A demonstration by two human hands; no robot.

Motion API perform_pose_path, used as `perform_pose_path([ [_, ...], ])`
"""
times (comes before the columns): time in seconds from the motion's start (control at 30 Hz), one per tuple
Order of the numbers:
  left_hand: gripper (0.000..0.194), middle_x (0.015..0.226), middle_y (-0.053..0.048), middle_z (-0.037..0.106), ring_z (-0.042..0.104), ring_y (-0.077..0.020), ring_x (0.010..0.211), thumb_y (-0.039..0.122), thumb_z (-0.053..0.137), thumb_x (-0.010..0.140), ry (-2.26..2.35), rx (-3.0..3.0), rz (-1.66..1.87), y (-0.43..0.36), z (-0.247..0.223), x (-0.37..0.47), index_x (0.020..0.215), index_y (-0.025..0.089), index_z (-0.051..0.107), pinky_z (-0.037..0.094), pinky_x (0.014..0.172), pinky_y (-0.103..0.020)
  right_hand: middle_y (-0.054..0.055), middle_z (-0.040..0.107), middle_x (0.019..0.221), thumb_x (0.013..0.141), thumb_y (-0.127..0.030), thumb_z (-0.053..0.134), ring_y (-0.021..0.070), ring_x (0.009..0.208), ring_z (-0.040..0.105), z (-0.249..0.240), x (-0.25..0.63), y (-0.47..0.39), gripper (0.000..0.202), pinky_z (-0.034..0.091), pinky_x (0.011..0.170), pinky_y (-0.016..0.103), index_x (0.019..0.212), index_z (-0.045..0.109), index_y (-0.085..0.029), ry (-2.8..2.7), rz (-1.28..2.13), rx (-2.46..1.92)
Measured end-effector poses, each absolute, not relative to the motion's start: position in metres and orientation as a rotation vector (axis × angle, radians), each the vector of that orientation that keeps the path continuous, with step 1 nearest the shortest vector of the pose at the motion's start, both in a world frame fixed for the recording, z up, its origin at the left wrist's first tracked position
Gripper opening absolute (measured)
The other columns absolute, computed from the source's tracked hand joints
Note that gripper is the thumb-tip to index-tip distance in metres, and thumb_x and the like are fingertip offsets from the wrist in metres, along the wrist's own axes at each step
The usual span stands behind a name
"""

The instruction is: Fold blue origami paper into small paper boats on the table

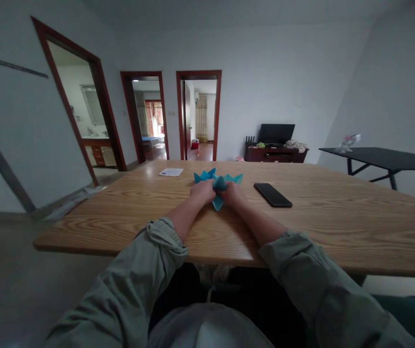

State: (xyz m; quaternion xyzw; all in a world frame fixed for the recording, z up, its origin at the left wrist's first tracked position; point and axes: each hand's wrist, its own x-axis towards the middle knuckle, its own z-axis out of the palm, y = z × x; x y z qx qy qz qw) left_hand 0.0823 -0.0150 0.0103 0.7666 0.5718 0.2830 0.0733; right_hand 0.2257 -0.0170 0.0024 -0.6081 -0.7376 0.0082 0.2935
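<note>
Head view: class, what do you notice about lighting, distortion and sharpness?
Head view: dim, brightest at the curtained window beyond the middle reddish wooden doorframe; head view: distortion leans the leftmost doorframe; head view: soft detail, leaving fine creases in the blue folded paper between left hand and right hand unclear.

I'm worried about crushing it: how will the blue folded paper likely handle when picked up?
The blue folded paper is probably light, since it looks thin. Its pointed flaps stand out from the middle, suggesting creases give some stiffness. Their narrow tips would likely bend if squeezed.
</note>
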Motion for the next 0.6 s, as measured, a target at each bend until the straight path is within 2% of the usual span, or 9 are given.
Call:
perform_pose_path([
  [0.13, 0.024, 0.095, -0.009, 0.068, 0.061, -0.0258, 0.092, 0.028, 0.059, 0.079, 1.563, 2.264, 0.961, -0.010, 0.008, 0.077, 0.100, 0.024, 0.068, 0.046, 0.084, -0.035, 0.008, 0.071, 0.088, 0.081, -0.030, 0.055, 0.0192, 0.081, 0.064, 0.003, 0.232, -0.015, 0.020, 0.044, 0.068, 0.024, 0.085, 0.070, -0.018, -1.985, 0.045, -1.522],
  [0.23, 0.025, 0.087, -0.008, 0.067, 0.062, -0.0196, 0.073, 0.028, 0.056, 0.082, 1.384, 2.199, 0.952, -0.006, 0.009, 0.071, 0.103, 0.022, 0.068, 0.050, 0.069, -0.030, 0.006, 0.070, 0.082, 0.082, -0.030, 0.055, 0.0163, 0.073, 0.063, 0.005, 0.238, -0.014, 0.019, 0.044, 0.064, 0.022, 0.084, 0.068, -0.017, -1.960, 0.112, -1.459],
  [0.33, 0.030, 0.081, -0.006, 0.064, 0.057, -0.0127, 0.056, 0.028, 0.056, 0.083, 1.265, 2.054, 0.926, -0.005, 0.013, 0.066, 0.109, 0.020, 0.065, 0.048, 0.054, -0.023, 0.004, 0.067, 0.069, 0.083, -0.030, 0.056, 0.0128, 0.057, 0.059, 0.007, 0.242, -0.015, 0.019, 0.042, 0.053, 0.020, 0.087, 0.066, -0.015, -1.908, 0.280, -1.444],
  [0.43, 0.037, 0.078, -0.004, 0.062, 0.052, -0.0087, 0.049, 0.027, 0.056, 0.083, 1.232, 1.957, 0.948, -0.005, 0.017, 0.063, 0.119, 0.021, 0.060, 0.047, 0.049, -0.021, 0.003, 0.063, 0.064, 0.082, -0.024, 0.055, 0.0105, 0.048, 0.056, 0.007, 0.243, -0.014, 0.019, 0.041, 0.046, 0.018, 0.097, 0.064, -0.015, -1.827, 0.431, -1.413],
  [0.6, 0.049, 0.077, -0.002, 0.059, 0.052, -0.0076, 0.045, 0.028, 0.050, 0.087, 1.046, 1.864, 0.951, -0.005, 0.018, 0.061, 0.136, 0.026, 0.046, 0.048, 0.048, -0.023, 0.000, 0.060, 0.062, 0.083, -0.015, 0.048, 0.0095, 0.045, 0.054, 0.006, 0.243, -0.013, 0.038, 0.042, 0.043, 0.018, 0.119, 0.057, -0.017, -1.749, 0.641, -1.179],
])
